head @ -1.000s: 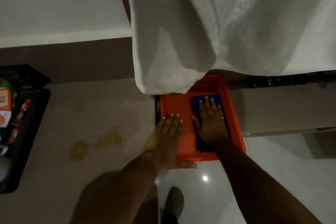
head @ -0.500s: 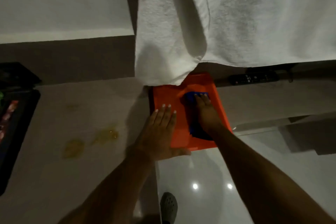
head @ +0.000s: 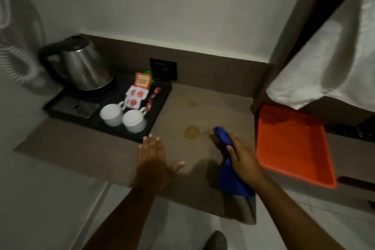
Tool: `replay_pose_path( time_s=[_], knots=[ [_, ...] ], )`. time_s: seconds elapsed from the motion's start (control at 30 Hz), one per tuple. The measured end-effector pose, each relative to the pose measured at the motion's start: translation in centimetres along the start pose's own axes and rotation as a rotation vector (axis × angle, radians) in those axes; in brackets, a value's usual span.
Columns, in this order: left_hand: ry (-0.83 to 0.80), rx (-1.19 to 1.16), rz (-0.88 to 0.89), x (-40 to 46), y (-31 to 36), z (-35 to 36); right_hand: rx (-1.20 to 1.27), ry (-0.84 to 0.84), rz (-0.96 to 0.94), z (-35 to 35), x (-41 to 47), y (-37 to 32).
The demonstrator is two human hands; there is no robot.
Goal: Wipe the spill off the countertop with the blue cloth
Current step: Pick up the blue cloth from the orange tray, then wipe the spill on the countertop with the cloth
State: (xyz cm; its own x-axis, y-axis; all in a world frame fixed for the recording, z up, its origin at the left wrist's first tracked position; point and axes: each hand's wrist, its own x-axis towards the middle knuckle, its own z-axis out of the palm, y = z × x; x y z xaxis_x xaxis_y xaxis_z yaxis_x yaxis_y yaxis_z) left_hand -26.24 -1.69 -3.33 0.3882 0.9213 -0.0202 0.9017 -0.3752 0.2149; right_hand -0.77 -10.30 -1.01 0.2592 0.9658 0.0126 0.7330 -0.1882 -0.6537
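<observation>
A yellowish spill (head: pixel 191 131) lies as a round puddle on the brown countertop (head: pixel 105 148), with a fainter patch (head: pixel 192 103) farther back. My right hand (head: pixel 243 158) is shut on the blue cloth (head: pixel 222 137), whose front end rests on the counter just right of the puddle while the rest hangs under my palm. My left hand (head: pixel 151 158) lies flat and open on the counter, left of the puddle, holding nothing.
An empty orange tray (head: pixel 292 144) sits at the counter's right end. A black tray (head: pixel 154 119) on the left carries a steel kettle (head: pixel 85 69), two white cups (head: pixel 123 117) and sachets (head: pixel 138 93). A white towel (head: pixel 328 63) hangs at the upper right.
My right hand lifted the blue cloth out of the orange tray and brought it left to the spill. My left hand left the tray and now rests on the counter. The view swung left.
</observation>
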Motion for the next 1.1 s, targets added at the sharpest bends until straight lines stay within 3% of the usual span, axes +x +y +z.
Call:
replay_pose_path(
  time_s=[0.1,0.17,0.33,0.47,0.57,0.73,0.87,1.1],
  knots=[
    [-0.015,-0.004,-0.137,-1.7,-4.0,0.6,-0.18,-0.181,-0.038,5.7,-0.7,-1.3],
    [-0.017,-0.044,-0.189,-2.0,-5.8,1.5,-0.365,-0.193,-0.08,7.7,-1.1,-0.8],
    [-0.054,-0.08,-0.329,0.4,-7.4,3.1,-0.422,-0.121,-0.021,6.4,-1.7,2.3],
    [0.052,-0.033,-0.334,0.9,-7.7,4.3,-0.471,0.008,0.218,4.3,1.9,4.6],
    [0.111,-0.017,-0.313,0.9,-7.7,5.1,-0.51,0.045,0.323,5.5,6.3,2.7],
    [0.098,-0.004,-0.33,0.8,-7.9,4.9,-0.498,-0.087,0.127,9.6,5.4,-1.5],
    [0.027,0.002,-0.338,1.4,-8.5,4.2,-0.508,-0.153,-0.007,6.7,1.6,1.3],
    [0.025,0.002,-0.391,2.7,-11.3,3.9,-0.546,-0.032,0.305,4.9,6.2,2.1]
  ],
)
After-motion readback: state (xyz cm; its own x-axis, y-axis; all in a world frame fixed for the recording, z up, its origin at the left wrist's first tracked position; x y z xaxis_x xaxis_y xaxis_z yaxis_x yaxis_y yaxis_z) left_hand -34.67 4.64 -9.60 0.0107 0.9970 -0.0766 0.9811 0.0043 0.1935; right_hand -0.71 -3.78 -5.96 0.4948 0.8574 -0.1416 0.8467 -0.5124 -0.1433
